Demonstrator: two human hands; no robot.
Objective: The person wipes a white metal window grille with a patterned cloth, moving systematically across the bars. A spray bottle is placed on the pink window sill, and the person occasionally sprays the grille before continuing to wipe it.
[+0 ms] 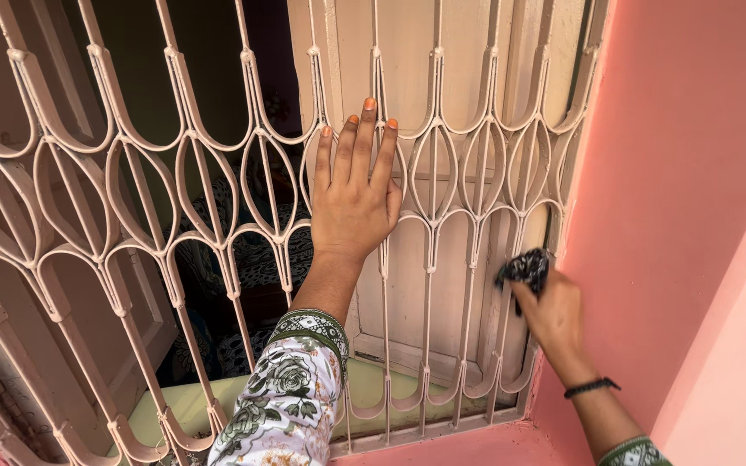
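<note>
My left hand (353,194) lies flat with fingers spread against a pale pink metal window grille (209,198), near its middle. Orange polish marks the nails, and a white and green floral sleeve covers the forearm. My right hand (553,318) grips a dark patterned cloth (524,269) and presses it against the grille's lower right bars, close to the pink wall. A black band circles that wrist.
A pink wall (684,198) rises on the right of the window. A cream shutter panel (451,95) stands behind the grille's right half; the left half opens onto a dark room. A light green sill (183,401) runs along the bottom.
</note>
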